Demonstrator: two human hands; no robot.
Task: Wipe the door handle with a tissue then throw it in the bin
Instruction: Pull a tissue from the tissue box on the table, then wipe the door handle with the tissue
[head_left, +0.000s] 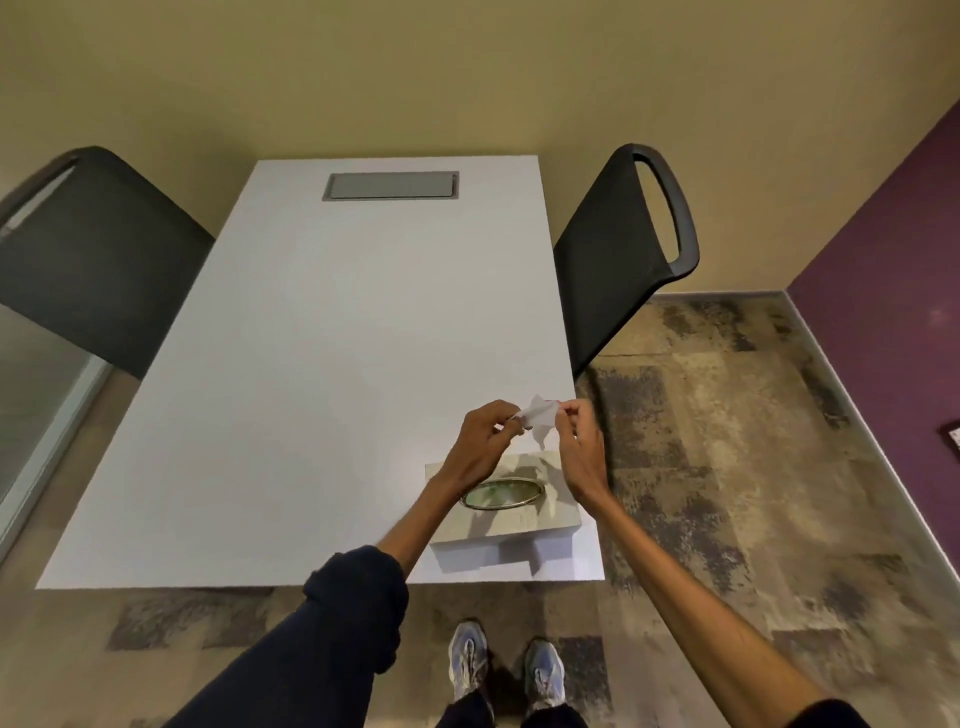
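A white tissue (540, 418) is stretched between both my hands above the near right part of the white table (311, 389). My left hand (483, 447) pinches its left end and my right hand (579, 447) pinches its right end. Just below the hands a beige tissue box (524, 514) with an oval opening sits at the table's near right corner. No door handle or bin is in view.
Two black chairs stand at the table, one on the left (88, 254) and one on the right (623, 249). A grey hatch (389, 185) is set into the far end of the table. Patterned carpet (727, 441) lies to the right, bounded by a purple wall (893, 249).
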